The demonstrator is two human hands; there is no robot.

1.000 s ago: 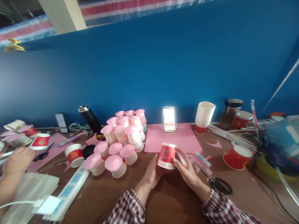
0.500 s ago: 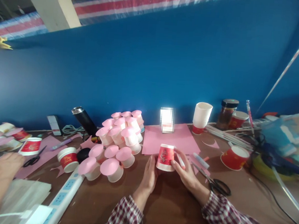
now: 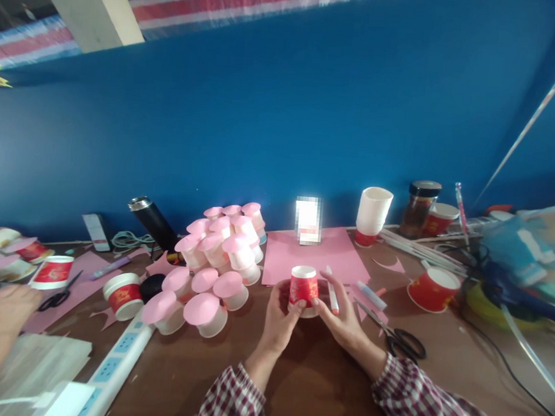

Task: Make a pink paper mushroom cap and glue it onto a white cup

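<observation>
Hands meet at the middle of the worktop point(image 3: 321, 391) around 1 small red paper cup point(image 3: 303, 287), which stands upside down with its white base on top. The left hand point(image 3: 279, 320) curls against the cup's left side, thumb across the front near the rim. The right hand point(image 3: 340, 319) presses fingertips against the cup's right side and also grips a white marker point(image 3: 332, 295) between its fingers, the marker pointing up and away. The cup sits just at the near edge of a pink paper sheet point(image 3: 317, 253).

Left of the hands is a heap of pink-topped cups point(image 3: 215, 261), with a white power strip point(image 3: 115, 368) running toward the near edge. Right of them lie black scissors point(image 3: 399, 339) and another red cup point(image 3: 432, 289) on its side. A stack of white cups point(image 3: 373, 212) and a dark-lidded jar point(image 3: 418, 207) stand by the blue wall. At far left, another person's hand point(image 3: 2, 314) rests near a second pair of scissors point(image 3: 59, 293).
</observation>
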